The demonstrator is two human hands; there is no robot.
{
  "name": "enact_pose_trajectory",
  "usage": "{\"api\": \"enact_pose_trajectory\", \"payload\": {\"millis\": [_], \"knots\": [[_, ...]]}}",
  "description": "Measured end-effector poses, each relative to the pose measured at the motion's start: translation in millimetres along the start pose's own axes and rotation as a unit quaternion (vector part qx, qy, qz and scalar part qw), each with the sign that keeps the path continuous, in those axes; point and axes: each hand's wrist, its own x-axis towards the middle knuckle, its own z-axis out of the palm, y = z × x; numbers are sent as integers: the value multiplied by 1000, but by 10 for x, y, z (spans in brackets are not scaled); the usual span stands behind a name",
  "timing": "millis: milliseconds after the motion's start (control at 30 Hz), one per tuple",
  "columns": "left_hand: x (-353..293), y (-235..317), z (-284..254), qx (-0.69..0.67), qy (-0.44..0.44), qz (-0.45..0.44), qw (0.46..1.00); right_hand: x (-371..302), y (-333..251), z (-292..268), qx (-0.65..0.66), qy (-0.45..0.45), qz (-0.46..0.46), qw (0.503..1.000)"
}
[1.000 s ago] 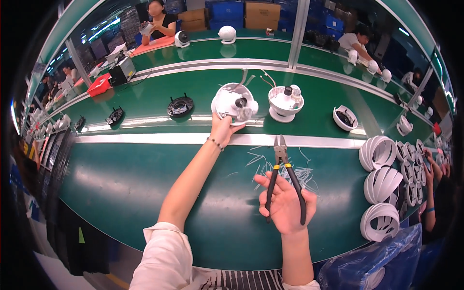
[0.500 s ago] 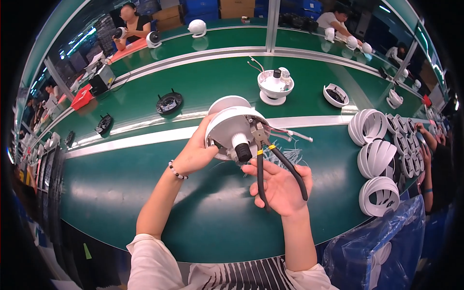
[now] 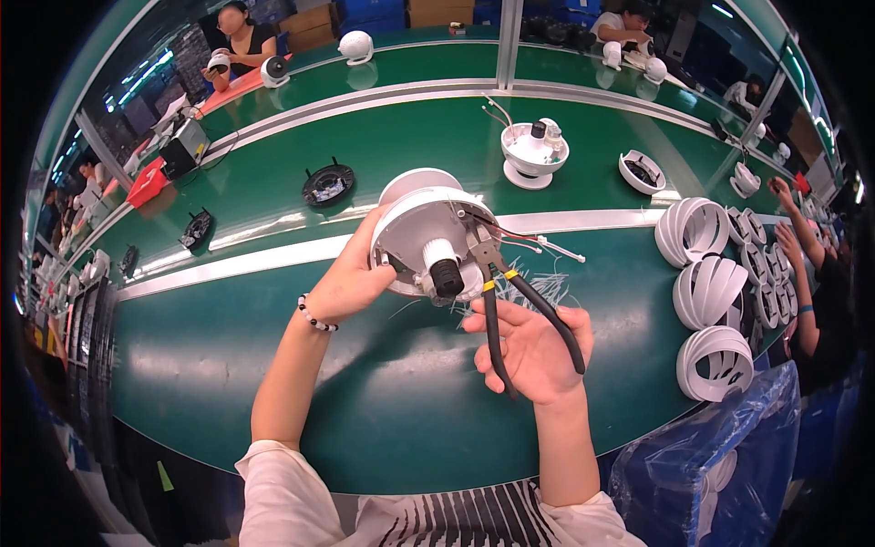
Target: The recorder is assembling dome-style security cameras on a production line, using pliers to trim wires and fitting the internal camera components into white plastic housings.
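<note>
My left hand (image 3: 344, 281) grips the rim of a white, bowl-shaped camera housing (image 3: 406, 235), its open face turned toward me. A black lens barrel (image 3: 447, 277) juts out of it on a white ribbed collar. Thin wires (image 3: 524, 241) with white ends trail from the housing's right side. In my right hand (image 3: 545, 360), palm up, lies a pair of side cutters (image 3: 492, 319) with black handles and yellow bands. The handles straddle the palm and are spread. Their metal jaws are at the housing's right edge, by the wires; I cannot tell what lies between them.
Clipped white plastic strips (image 3: 549, 290) lie behind the cutters. White rings (image 3: 693, 232) are stacked at right, above a blue plastic bag (image 3: 711, 456). On the green belt stand another white housing (image 3: 535, 157), a black ring part (image 3: 328, 185) and a white cover (image 3: 642, 171). Co-workers sit beyond.
The housing in my left hand has shifted slightly left and turned a little. The cutters have barely moved. Parts on the near belt have slid right, and those on the far belt left.
</note>
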Motion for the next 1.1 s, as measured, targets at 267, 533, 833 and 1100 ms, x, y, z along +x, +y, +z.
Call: {"api": "enact_pose_trajectory", "payload": {"millis": [267,533,833,1100], "knots": [[170,40,38,83,-73,81,991,-74,-184,45,-21,1,-2,1000],[43,-430,-335,15,-29,-8,999,86,-33,-162,-120,94,-15,988],[256,-747,-226,95,-85,66,990,-64,-29,-206,-378,234,-75,893],[293,-242,419,94,-58,67,992,-164,-214,-85,-453,271,-72,846]]}}
